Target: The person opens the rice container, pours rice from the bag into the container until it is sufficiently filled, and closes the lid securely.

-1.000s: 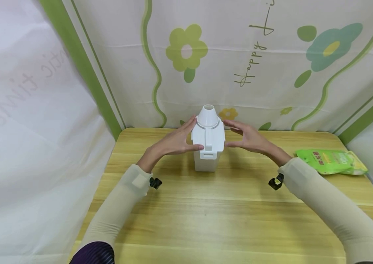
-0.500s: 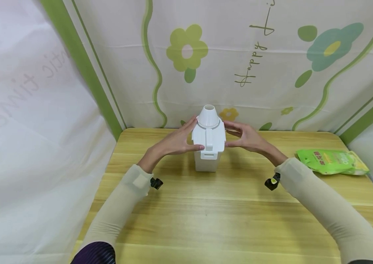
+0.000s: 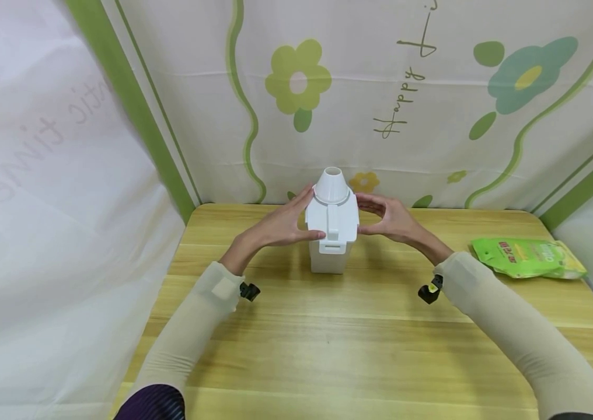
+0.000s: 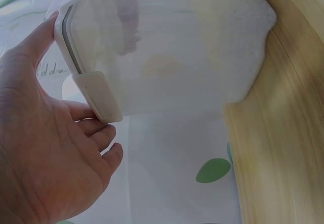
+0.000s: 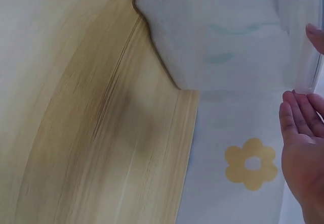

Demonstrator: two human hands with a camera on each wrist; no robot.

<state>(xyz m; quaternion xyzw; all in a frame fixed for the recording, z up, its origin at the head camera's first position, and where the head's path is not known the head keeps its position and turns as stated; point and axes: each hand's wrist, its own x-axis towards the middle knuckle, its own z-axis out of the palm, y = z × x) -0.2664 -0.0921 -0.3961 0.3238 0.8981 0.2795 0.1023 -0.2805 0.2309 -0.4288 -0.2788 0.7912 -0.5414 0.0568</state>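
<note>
1. Holding a white translucent plastic storage container (image 3: 328,263), upright on the wood-grain tabletop (image 3: 328,350), between both hands.
2. Grasping its lid (image 3: 317,219) from one side with the left hand (image 3: 282,226): thumb near the front edge, fingers beside the cone-shaped spout (image 3: 331,189) and a side clip (image 4: 101,96).
3. Grasping the opposite side with the right hand (image 3: 400,221), thumb forward, fingers behind; cannot tell how firmly.
4. Probably at a gripping or steadying step; would call next for even pressure from both hands.
5. Lying outward of the right hand: green printed pouch (image 3: 519,256), overlapping another, with print hard to read.
6. Hard to make out: container's contents. Hidden: its back. Cut off in the right wrist view: part of the right hand.
</note>
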